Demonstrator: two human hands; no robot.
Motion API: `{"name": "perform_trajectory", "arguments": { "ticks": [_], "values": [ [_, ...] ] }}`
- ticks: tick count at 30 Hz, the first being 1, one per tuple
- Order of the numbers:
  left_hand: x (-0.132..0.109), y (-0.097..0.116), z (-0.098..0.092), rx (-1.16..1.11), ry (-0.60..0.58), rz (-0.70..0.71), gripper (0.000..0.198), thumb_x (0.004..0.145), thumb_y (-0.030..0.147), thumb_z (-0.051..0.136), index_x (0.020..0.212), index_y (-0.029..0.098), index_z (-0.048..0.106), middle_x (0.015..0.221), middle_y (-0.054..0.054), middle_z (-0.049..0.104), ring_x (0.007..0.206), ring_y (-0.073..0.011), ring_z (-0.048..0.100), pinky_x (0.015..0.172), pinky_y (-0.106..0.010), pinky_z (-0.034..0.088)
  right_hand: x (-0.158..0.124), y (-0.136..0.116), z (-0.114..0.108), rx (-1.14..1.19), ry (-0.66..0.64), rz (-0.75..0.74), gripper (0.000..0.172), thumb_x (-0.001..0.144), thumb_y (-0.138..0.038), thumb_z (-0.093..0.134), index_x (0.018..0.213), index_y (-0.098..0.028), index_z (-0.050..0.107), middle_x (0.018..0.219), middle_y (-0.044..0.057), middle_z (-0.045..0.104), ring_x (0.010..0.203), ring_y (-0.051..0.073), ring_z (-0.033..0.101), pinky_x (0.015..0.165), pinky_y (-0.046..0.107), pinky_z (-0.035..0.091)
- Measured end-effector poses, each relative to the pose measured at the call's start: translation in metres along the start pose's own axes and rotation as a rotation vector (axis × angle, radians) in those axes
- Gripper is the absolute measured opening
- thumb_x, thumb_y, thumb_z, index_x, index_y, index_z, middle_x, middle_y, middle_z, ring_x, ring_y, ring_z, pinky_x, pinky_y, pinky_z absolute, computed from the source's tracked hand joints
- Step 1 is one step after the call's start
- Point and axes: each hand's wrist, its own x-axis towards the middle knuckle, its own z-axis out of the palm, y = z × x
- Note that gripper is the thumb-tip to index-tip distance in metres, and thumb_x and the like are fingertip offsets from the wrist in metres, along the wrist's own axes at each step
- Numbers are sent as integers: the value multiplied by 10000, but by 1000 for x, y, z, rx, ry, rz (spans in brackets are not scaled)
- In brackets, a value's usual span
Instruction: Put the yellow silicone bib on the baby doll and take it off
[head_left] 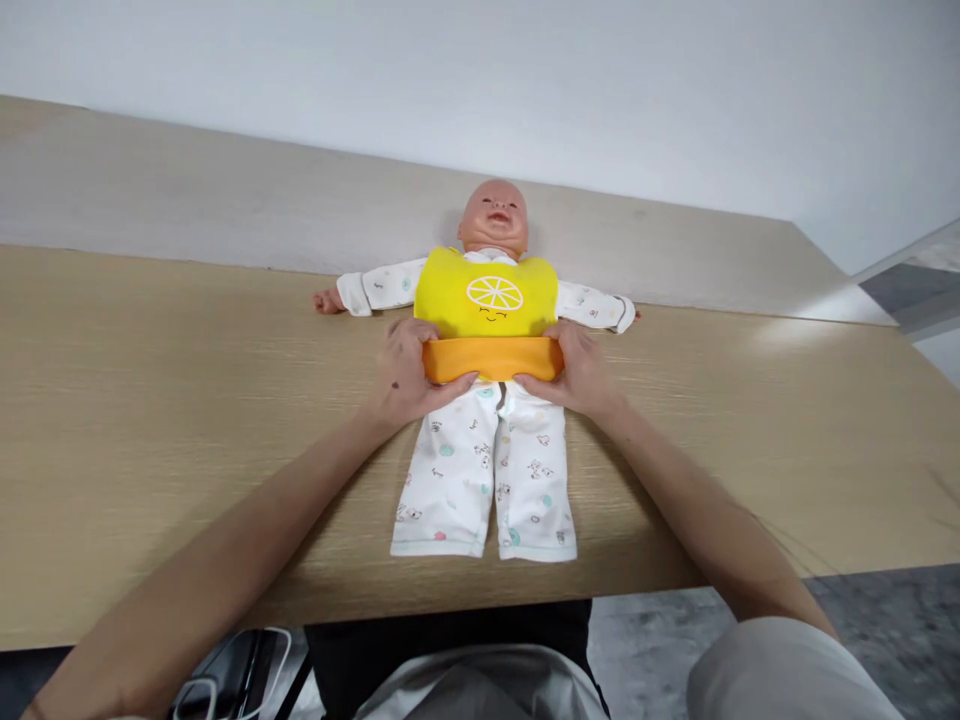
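A baby doll [493, 215] in white printed clothes lies on its back with its arms stretched to the sides. Over its chest lies a yellow bib [450, 300] with a white citrus slice and a small smiling face; its lower edge is an orange catch pocket [491, 358]. My left hand [409, 375] grips the pocket's left end, thumb along the lower front. At the right end, my right hand [581, 372] holds it the same way. The doll's trousers [450, 480] extend below the bib, towards me. Fingers behind the pocket are partly hidden.
The wooden table [187, 420] runs across the view, with a paler raised strip [225, 190] at the back against a white wall [525, 80]. A white cable [281, 655] and dark objects show below the front edge at the left.
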Motion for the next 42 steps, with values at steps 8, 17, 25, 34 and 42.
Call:
{"name": "perform_trajectory", "arguments": {
  "ticks": [8, 17, 25, 34, 42],
  "values": [
    [2, 5, -10, 70, -134, -85, 383, 766, 505, 682, 881, 253, 417, 865, -28, 683, 843, -251, 658, 853, -484, 487, 2, -5, -2, 13, -3, 56, 395, 903, -544, 598, 943, -188, 432, 802, 38, 574, 687, 150, 530, 628, 288, 423],
    [4, 7, -6, 10, -48, -18, 306, 789, 338, 664, 846, 247, 378, 846, -19, 668, 772, -216, 648, 887, -478, 485, 9, -6, -6, 87, -39, 44, 303, 946, -440, 547, 828, -192, 418, 697, 2, 517, 604, 107, 454, 567, 258, 360],
    [5, 2, -12, 72, -20, 149, 290, 815, 262, 674, 961, 239, 424, 956, -76, 636, 888, -236, 623, 731, -385, 528, 11, -7, -14, 89, -44, -39, 230, 981, -340, 500, 825, -178, 455, 706, 1, 517, 603, 94, 442, 577, 243, 358],
    [1, -11, -9, 141, -65, 24, 239, 820, 343, 636, 877, 273, 414, 948, -76, 653, 938, -280, 596, 836, -507, 506, 8, 1, -7, -52, 121, -191, 110, 978, -310, 524, 978, -201, 538, 801, 26, 630, 746, 153, 606, 860, 362, 556],
    [3, -17, -10, 192, -64, 16, 285, 800, 470, 634, 868, 247, 471, 914, -80, 638, 895, -285, 597, 937, -530, 447, 5, 11, -2, -178, 143, -238, 240, 972, -353, 528, 793, -196, 501, 701, 18, 590, 689, 149, 557, 881, 380, 573]
  ]
}}
